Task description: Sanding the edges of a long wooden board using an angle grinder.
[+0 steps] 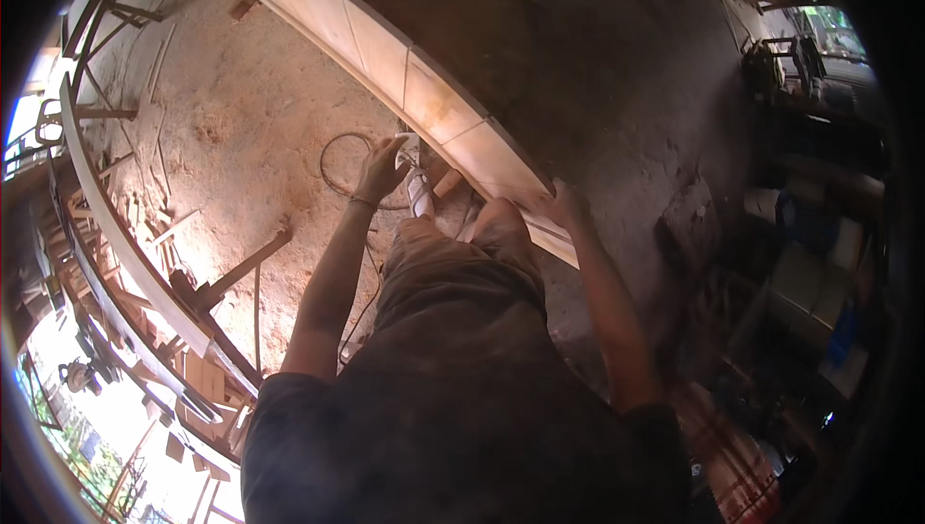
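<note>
A long pale wooden panel (441, 108) with dark joint lines runs diagonally from the upper left to just before my knees, standing on edge. My right hand (567, 205) grips its upper edge near the close end. My left hand (381, 168) is to the left of the panel, fingers apart, with no grasped thing visible. Just beyond its fingers shows a bright, washed-out shape, apparently my left foot (408, 150). Behind that hand a dark cable (323, 163) lies looped on the dirt floor.
Long curved-looking boards (119, 235) rest on wooden supports at the left, above scattered offcuts (155, 217). A wooden trestle beam (249, 267) juts toward me. Boxes (802, 282) are stacked in shadow at the right. A red checked cloth (737, 459) hangs at lower right.
</note>
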Demonstrator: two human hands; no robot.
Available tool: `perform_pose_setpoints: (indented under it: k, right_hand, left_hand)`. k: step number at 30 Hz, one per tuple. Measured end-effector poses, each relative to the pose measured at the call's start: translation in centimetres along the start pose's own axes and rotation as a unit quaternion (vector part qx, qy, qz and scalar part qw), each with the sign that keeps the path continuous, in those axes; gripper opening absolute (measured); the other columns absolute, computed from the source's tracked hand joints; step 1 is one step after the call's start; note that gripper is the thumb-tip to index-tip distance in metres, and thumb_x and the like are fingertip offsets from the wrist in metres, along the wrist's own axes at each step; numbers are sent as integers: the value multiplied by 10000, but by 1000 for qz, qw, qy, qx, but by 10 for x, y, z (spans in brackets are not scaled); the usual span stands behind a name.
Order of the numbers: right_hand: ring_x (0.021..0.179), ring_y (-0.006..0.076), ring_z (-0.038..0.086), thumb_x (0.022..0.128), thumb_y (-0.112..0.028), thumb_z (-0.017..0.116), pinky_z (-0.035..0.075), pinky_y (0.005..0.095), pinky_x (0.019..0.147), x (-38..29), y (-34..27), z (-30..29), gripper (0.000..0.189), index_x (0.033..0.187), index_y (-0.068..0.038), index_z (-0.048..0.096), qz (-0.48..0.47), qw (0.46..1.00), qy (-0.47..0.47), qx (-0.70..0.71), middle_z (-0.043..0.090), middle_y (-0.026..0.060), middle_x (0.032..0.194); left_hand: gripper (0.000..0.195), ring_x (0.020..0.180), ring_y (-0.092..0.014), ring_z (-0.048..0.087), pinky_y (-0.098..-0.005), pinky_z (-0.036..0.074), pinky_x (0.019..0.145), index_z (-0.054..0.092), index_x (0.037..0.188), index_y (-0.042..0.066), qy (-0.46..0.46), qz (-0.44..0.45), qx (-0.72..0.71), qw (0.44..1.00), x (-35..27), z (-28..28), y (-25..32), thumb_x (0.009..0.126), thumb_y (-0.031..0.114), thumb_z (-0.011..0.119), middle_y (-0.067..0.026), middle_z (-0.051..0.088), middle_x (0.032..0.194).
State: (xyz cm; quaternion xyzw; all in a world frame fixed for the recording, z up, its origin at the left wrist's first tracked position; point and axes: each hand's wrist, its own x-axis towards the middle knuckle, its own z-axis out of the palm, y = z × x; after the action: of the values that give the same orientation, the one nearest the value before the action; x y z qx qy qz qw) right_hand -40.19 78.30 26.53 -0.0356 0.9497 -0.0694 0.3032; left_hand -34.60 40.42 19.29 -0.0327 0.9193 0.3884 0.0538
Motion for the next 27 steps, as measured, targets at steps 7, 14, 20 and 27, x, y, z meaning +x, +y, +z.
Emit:
perform_pose_setpoints:
  k: [7, 14, 20, 27]
  right_hand:
    - [942, 410, 647, 802, -466, 637, 500, 498, 844, 17, 10, 18, 468, 993, -40, 661, -71, 995, 40, -53, 680, 226, 981]
    - [901, 426, 651, 814, -478, 637, 502, 507, 814, 25, 7, 15, 502, 958, 0, 684, -108, 993, -10, -52, 671, 270, 943]
    - [833, 422, 655, 806, -379, 662, 503, 494, 765, 24, 13, 13, 401, 858, 17, 690, -182, 982, 47, -5, 672, 256, 843]
    - [793, 460, 637, 789, -348, 675, 498, 515, 756, 31, 22, 28, 412, 799, 64, 664, -197, 980, 19, 26, 641, 295, 795]
  left_hand:
    - [631, 1291, -323, 431, -457, 368, 1073, 523, 1318, 137, -19, 239, 102, 965, 40, 16, 129, 728, 141, 744, -152, 465, 1371]
    - [785, 1413, -313, 274, -594, 144, 1154, 412, 1415, 175, -1, 224, 312, 923, 87, 63, 120, 692, 71, 698, -155, 345, 1469]
    - [609, 1368, -228, 370, -605, 84, 1159, 541, 1285, 196, 17, 176, 241, 954, 110, 50, 89, 710, 32, 658, -47, 516, 1355]
    - [235, 1304, -227, 435, -581, 128, 1155, 595, 964, 181, 67, 210, 145, 965, 109, 46, 84, 768, 51, 603, 3, 605, 1113]
